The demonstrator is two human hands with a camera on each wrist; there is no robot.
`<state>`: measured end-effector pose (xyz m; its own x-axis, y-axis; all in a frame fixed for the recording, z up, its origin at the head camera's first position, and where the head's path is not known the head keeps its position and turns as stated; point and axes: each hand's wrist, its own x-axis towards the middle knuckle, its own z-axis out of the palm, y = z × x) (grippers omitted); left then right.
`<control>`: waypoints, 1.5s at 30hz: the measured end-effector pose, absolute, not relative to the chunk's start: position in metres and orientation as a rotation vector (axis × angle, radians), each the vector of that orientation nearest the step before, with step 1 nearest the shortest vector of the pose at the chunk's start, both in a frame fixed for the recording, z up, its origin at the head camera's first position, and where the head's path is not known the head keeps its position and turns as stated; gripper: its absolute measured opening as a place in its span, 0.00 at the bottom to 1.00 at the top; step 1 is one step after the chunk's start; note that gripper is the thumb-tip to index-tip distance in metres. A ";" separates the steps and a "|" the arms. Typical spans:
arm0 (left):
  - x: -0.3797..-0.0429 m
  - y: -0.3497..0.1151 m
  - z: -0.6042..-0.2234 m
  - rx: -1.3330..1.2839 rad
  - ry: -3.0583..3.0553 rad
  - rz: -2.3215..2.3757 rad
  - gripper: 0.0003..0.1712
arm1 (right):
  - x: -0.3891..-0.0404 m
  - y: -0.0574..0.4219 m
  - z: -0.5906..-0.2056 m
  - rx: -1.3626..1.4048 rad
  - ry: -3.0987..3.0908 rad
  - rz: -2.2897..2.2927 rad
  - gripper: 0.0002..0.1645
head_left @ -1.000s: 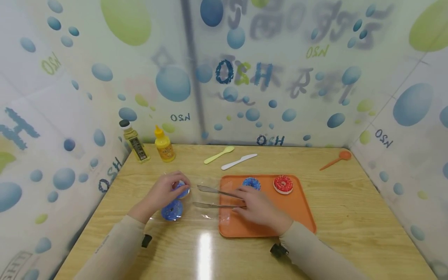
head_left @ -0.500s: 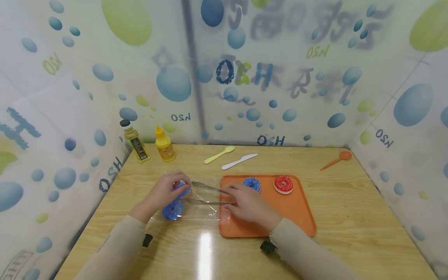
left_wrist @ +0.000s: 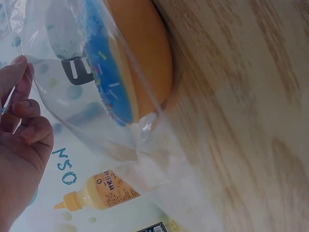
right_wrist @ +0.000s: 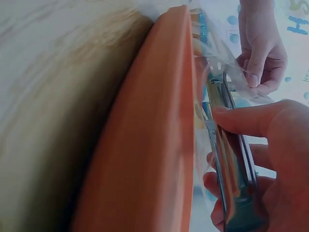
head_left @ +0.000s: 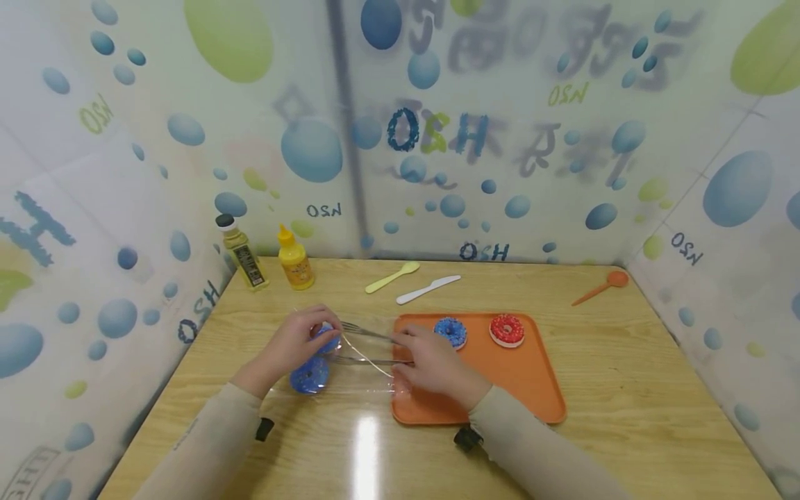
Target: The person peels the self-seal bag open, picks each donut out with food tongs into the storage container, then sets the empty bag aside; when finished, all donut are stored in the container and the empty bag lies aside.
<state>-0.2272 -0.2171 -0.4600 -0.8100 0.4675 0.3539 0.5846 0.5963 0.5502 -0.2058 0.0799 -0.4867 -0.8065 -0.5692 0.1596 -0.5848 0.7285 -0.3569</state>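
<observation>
My left hand (head_left: 292, 347) pinches the mouth edge of a clear plastic bag (head_left: 369, 383), lifting it; the left wrist view shows thumb and fingertip on the film. Inside the bag lie two blue-iced doughnuts (head_left: 309, 376), the farther one partly hidden by that hand; one doughnut (left_wrist: 108, 72) shows close up with coloured sprinkles. My right hand (head_left: 437, 364) grips metal tongs (right_wrist: 231, 154) between thumb and fingers. The tongs' arms stand apart and point left, their slotted tips reaching into the bag mouth close to the doughnuts. Whether the tips touch a doughnut I cannot tell.
Under my right hand lies an orange tray (head_left: 512, 389) carrying a blue-sprinkled doughnut (head_left: 450, 333) and a red one (head_left: 507, 330). Behind stand an oil bottle (head_left: 244, 257) and a yellow squeeze bottle (head_left: 295, 264). A green spoon (head_left: 392, 278), white knife (head_left: 428, 289) and orange spoon (head_left: 603, 286) lie farther back.
My right hand has moved left with the tongs, bringing their tips from the bag's mouth side toward the doughnuts. The tray's blue-sprinkled doughnut is now more exposed. My left hand stays put.
</observation>
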 end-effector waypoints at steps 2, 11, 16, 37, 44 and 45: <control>-0.228 -0.217 -0.461 -0.885 -2.643 -1.010 0.05 | -0.207 0.080 -0.488 0.954 -2.886 0.615 0.32; -0.228 -0.217 -0.462 -0.873 -2.660 -1.007 0.04 | -0.208 0.084 -0.491 0.939 -2.869 0.670 0.29; -0.228 -0.218 -0.460 -0.861 -2.678 -0.990 0.05 | -0.206 0.087 -0.490 0.925 -2.875 0.684 0.27; -0.231 -0.224 -0.465 -0.838 -2.702 -0.968 0.04 | -0.183 0.130 -0.487 0.909 -2.802 0.696 0.29; -0.228 -0.224 -0.464 -0.834 -2.702 -0.953 0.03 | -0.173 0.154 -0.484 0.895 -2.777 0.697 0.31; -0.228 -0.224 -0.463 -0.836 -2.702 -0.957 0.03 | -0.172 0.158 -0.484 0.895 -2.771 0.695 0.31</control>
